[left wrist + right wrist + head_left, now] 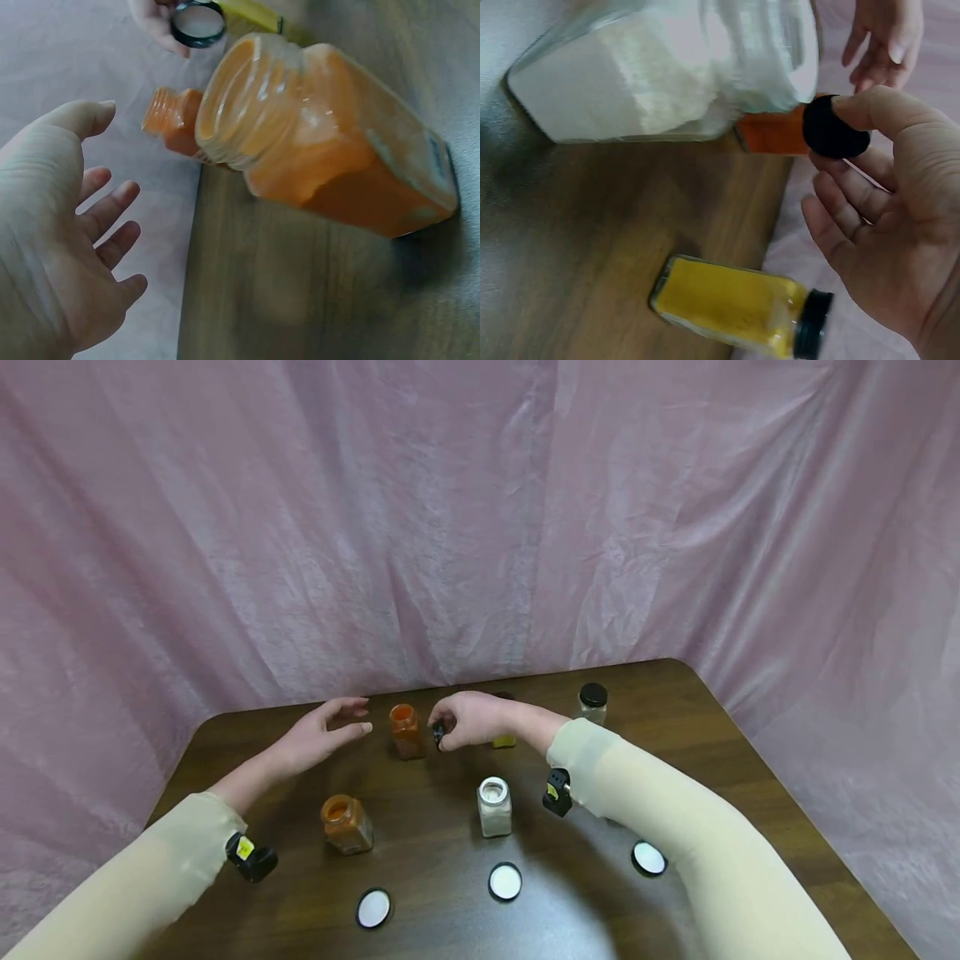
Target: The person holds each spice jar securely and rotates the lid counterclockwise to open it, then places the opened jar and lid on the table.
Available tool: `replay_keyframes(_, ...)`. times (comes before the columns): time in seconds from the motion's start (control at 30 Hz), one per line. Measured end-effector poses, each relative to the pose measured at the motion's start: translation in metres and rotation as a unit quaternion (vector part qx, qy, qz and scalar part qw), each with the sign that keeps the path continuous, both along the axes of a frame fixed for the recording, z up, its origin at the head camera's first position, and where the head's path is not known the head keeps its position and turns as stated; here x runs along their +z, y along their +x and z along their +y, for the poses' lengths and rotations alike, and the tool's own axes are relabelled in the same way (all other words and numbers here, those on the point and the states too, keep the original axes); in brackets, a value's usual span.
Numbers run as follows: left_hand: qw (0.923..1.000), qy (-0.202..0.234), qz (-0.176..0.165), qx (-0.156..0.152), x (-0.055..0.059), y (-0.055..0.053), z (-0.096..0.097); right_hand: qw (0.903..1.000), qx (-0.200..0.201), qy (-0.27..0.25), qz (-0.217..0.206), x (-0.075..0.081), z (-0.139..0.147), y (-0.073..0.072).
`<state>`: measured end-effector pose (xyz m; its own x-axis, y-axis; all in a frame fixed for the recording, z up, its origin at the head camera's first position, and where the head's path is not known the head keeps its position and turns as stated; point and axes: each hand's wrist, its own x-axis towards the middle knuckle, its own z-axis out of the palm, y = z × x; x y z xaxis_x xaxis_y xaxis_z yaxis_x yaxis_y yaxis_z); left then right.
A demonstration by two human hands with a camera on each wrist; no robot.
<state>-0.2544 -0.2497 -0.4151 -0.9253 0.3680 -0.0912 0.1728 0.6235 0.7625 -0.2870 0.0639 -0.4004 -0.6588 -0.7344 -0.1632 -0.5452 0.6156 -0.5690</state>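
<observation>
My right hand (474, 720) pinches a black jar lid (834, 133) between thumb and fingers, just right of an uncapped jar of red-orange powder (407, 732). In the left wrist view the lid's pale inner side shows. On that jar's other side my left hand (326, 737) hovers, thumb and fingers apart, holding nothing. Nearer the front stands an uncapped jar of orange powder (347, 825), large in the left wrist view. An uncapped jar of white powder (495, 810) stands below my right hand. Behind my right wrist is a black-capped jar of yellow powder (727, 304), partly hidden in the head view.
Three lids lie pale side up along the front: a left lid (373, 908), a middle lid (506, 882) and a right lid (648, 858). A black-capped jar (593, 702) stands at the back right of the wooden table (712, 777). Pink curtain (480, 527) hangs behind.
</observation>
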Motion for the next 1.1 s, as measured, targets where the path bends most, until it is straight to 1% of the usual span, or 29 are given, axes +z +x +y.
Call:
replay_keyframes(0.1,1.0,0.005,0.001,0.001,-0.003,0.005,-0.001,0.9994,0.01,0.006,-0.032,-0.007,-0.003,0.002)
replay_keyframes(0.27,0.9997,0.023,-0.003,0.011,-0.006,0.015,-0.003,0.9979,0.022,0.021,-0.057,-0.018,-0.005,0.004)
replay_keyframes(0.47,0.999,0.038,0.005,0.021,-0.01,0.024,-0.01,0.9971,0.027,0.018,-0.069,-0.031,-0.005,0.006)
replay_keyframes(0.63,0.9987,0.039,0.003,0.032,-0.011,0.03,-0.014,0.9956,0.039,-0.001,-0.085,-0.039,-0.007,0.007)
replay_keyframes(0.73,0.9988,0.036,0.004,0.033,-0.011,0.034,-0.016,0.9946,0.044,-0.004,-0.094,-0.044,-0.008,0.007)
replay_keyframes(0.93,0.999,0.028,0.001,0.034,-0.014,0.04,-0.018,0.9953,0.043,0.014,-0.085,-0.057,-0.006,0.01)
replay_keyframes(1.03,0.9992,0.017,0.011,0.034,-0.016,0.041,-0.018,0.9964,0.045,0.015,-0.07,-0.064,-0.003,0.011)
replay_keyframes(1.1,0.9992,0.006,0.025,0.03,-0.017,0.039,-0.017,0.9972,0.043,0.014,-0.059,-0.067,-0.001,0.012)
